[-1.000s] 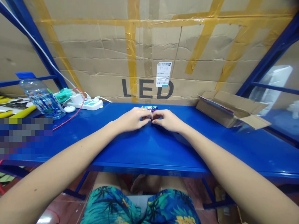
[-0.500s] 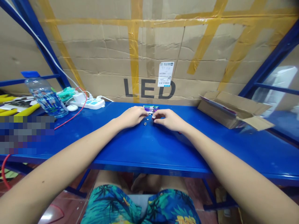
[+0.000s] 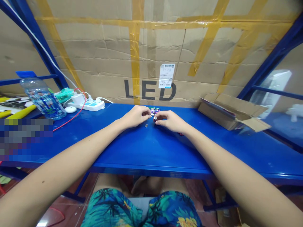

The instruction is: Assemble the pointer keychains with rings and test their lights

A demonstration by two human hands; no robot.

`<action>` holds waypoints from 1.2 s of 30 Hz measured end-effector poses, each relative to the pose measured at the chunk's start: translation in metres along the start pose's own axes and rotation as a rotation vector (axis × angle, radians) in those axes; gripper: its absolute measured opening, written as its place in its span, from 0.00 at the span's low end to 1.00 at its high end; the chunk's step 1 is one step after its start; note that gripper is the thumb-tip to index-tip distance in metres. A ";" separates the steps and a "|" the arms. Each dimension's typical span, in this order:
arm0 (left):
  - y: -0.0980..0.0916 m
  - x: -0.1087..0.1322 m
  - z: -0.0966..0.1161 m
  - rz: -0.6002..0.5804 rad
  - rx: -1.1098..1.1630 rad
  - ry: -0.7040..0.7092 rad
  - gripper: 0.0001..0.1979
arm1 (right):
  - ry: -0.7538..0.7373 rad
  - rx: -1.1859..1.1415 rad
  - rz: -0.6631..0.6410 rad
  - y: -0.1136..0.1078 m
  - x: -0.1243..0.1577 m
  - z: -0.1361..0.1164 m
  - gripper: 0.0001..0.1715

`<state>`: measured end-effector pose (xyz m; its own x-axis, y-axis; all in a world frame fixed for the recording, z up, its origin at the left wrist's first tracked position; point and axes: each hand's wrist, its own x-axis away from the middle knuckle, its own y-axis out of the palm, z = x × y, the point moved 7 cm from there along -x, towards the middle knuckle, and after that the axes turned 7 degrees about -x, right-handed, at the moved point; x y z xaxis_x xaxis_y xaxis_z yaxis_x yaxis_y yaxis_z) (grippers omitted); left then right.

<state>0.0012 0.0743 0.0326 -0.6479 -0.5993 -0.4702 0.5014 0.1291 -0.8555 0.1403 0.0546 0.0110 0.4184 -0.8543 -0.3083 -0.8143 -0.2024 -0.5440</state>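
My left hand (image 3: 137, 115) is closed in a pinch, thumb against forefinger, with a tiny silver piece (image 3: 151, 116) at the fingertips. Just right of it, my right hand (image 3: 169, 120) grips a small dark red tube (image 3: 155, 119) whose pale round end faces up. Several shiny metallic tubes (image 3: 155, 109) in purple, green and silver lie side by side behind the fingertips, partly hidden. On the tabletop in front of my left hand sit a few tiny silver pieces (image 3: 146, 125), too small to name. A red item (image 3: 181, 134) shows from under my right wrist.
The blue table (image 3: 142, 148) backs onto a large taped carton (image 3: 101, 63). An open cardboard box (image 3: 227, 115) stands at right. At left are a water bottle (image 3: 44, 97), a white power strip (image 3: 92, 104), a white rounded object (image 3: 70, 109) and a red cable (image 3: 71, 121).
My left fingers have come together and shifted right, towards the red tube. One tiny silver piece between the hands no longer shows on the tabletop. My right hand keeps its grip.
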 end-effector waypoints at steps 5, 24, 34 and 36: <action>-0.012 0.005 0.026 0.124 0.022 0.147 0.09 | 0.009 -0.014 -0.008 0.000 0.001 0.000 0.06; -0.004 0.008 0.025 0.064 0.086 0.057 0.07 | 0.011 -0.107 0.025 0.001 0.002 -0.001 0.09; -0.028 0.008 0.013 0.282 0.265 -0.125 0.03 | -0.051 -0.090 0.234 0.005 -0.009 -0.013 0.13; -0.038 0.011 0.008 0.388 0.293 -0.160 0.02 | -0.049 0.019 0.233 0.011 -0.011 -0.017 0.13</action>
<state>-0.0200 0.0566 0.0618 -0.2977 -0.6678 -0.6822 0.8423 0.1527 -0.5170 0.1196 0.0539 0.0213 0.2394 -0.8523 -0.4650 -0.8835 0.0073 -0.4683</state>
